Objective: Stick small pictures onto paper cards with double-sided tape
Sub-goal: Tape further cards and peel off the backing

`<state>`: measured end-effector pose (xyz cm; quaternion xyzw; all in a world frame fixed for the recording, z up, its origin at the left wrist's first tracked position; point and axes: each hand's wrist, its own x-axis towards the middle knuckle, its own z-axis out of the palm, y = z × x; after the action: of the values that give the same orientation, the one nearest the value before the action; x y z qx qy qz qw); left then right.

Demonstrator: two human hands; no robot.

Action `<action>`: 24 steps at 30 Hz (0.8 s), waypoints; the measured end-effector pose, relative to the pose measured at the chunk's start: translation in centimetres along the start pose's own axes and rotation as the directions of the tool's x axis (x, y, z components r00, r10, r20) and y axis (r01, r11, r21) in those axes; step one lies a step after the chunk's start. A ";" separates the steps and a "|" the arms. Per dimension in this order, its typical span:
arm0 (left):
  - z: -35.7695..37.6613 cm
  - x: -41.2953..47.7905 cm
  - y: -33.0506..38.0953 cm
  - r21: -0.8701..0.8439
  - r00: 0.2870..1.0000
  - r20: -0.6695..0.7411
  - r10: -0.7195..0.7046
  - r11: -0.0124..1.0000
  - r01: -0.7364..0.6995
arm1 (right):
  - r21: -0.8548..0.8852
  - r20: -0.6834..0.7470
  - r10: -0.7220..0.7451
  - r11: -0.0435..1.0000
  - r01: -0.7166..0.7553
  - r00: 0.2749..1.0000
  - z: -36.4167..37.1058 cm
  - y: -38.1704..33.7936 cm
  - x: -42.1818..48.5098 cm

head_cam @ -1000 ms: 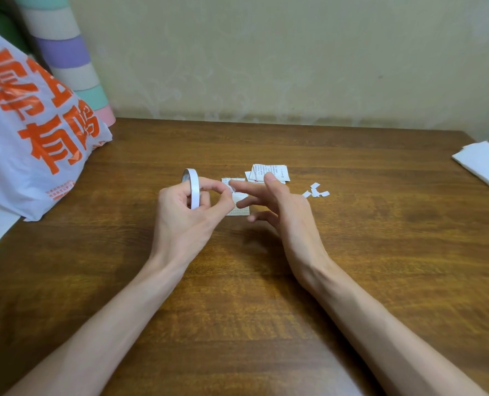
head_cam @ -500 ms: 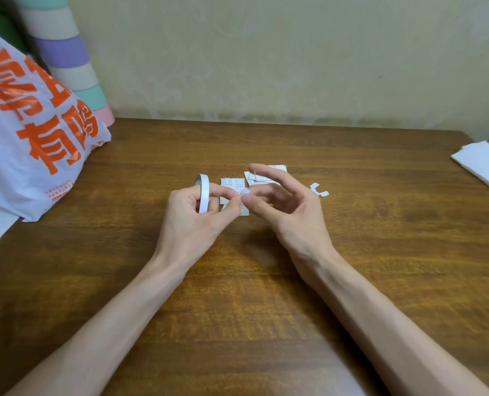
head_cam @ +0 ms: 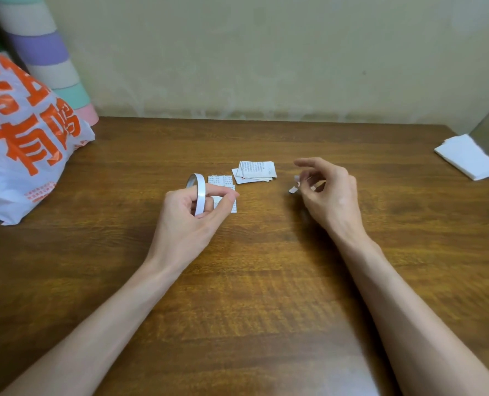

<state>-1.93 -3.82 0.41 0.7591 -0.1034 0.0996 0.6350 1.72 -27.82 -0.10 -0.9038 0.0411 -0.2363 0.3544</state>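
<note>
Near the middle of the wooden desk (head_cam: 266,281), the left hand (head_cam: 186,224) grips a white tape roll (head_cam: 199,192) on edge, above a small printed card (head_cam: 221,180) lying flat. A stack of printed slips (head_cam: 256,171) lies just beyond the card, toward the far edge. The right hand (head_cam: 330,195) curls its fingers over small white scraps (head_cam: 293,190), blurred, so a pinch cannot be told, while a printed plastic bag (head_cam: 23,144) sits at the left edge and folded white paper (head_cam: 466,157) near the far right corner.

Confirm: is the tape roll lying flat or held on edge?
On edge: the left hand grips the tape roll upright, its ring opening visible.
</note>
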 end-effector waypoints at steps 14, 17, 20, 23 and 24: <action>0.2 -0.2 0.0 0.038 1.000 0.007 0.024 0.999 -0.024 | -0.035 -0.041 0.013 0.999 -0.014 0.999 -0.3 0.1 0.2; 0.1 -0.1 -0.1 0.067 0.999 0.009 0.032 0.997 -0.032 | 0.092 -0.006 -0.007 0.996 0.008 1.000 -0.2 -0.6 0.0; 0.0 0.0 -0.2 0.098 0.999 -0.002 0.050 0.994 -0.049 | 0.369 0.140 -0.031 0.929 -0.023 0.990 0.5 -2.3 -0.6; -0.2 0.2 -0.3 0.125 0.998 -0.033 0.054 0.991 -0.050 | 0.577 0.264 -0.048 0.808 -0.118 0.963 1.1 -3.7 -1.5; -0.3 0.2 -0.3 0.133 0.998 -0.039 0.055 0.990 -0.049 | 0.625 0.302 -0.058 0.766 -0.152 0.951 1.2 -3.9 -1.8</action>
<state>-1.64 -3.49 0.24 0.7941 -0.1027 0.1390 0.5828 0.31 -23.74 0.98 -0.7522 -0.0740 -0.0851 0.6492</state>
